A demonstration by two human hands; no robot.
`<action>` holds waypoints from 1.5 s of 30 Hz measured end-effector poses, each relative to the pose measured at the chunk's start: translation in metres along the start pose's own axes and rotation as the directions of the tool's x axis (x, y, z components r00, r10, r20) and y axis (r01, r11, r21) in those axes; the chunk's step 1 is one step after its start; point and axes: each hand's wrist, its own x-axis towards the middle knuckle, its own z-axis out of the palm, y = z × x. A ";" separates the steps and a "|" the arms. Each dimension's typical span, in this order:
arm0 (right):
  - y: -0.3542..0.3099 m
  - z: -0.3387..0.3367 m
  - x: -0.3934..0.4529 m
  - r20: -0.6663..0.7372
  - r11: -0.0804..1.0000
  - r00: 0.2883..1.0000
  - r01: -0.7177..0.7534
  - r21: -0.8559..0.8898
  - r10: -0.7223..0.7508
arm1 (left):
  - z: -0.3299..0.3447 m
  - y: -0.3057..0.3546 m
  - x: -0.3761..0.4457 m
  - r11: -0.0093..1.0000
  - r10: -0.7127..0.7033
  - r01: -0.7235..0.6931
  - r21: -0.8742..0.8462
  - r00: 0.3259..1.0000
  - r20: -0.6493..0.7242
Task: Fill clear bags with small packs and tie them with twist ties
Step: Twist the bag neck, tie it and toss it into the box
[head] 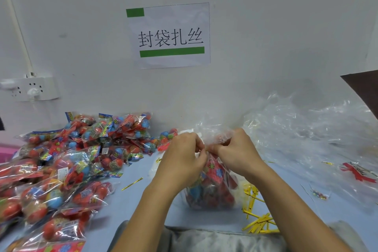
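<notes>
A clear bag (pixel 210 188) filled with red and blue small packs stands on the pale blue table in front of me. My left hand (pixel 184 155) and my right hand (pixel 237 151) meet at its gathered neck, fingers curled and pinching the plastic there. Whether a twist tie sits between the fingertips is hidden. Loose yellow twist ties (pixel 257 221) lie at the bag's right near the table's front edge, and a single tie (pixel 132 184) lies to the left.
A big heap of small packs (pixel 67 161) covers the left side of the table. Empty clear bags (pixel 306 135) are piled at the right against the wall. A wall socket (pixel 32 88) is at the far left, a paper sign (pixel 170 36) above.
</notes>
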 end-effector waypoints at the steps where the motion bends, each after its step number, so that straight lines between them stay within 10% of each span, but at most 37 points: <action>1: 0.000 0.000 0.000 0.004 1.000 1.000 0.010 -0.020 -0.010 | -0.001 0.002 0.000 0.997 0.039 -0.039 0.069 0.999 -0.003; 10: -0.001 0.000 0.001 0.035 1.000 0.999 0.014 -0.016 -0.014 | -0.002 0.009 0.001 0.967 0.135 -0.126 0.221 0.990 -0.028; 30: 0.010 0.008 0.004 -0.091 0.995 0.995 -0.022 0.098 0.031 | 0.012 0.006 -0.001 0.764 -0.373 0.345 -0.545 0.926 0.064; 45: 0.005 0.008 0.001 -0.147 0.995 0.987 -0.059 0.085 0.071 | 0.018 0.002 0.001 0.548 -0.506 0.451 -0.704 0.849 0.150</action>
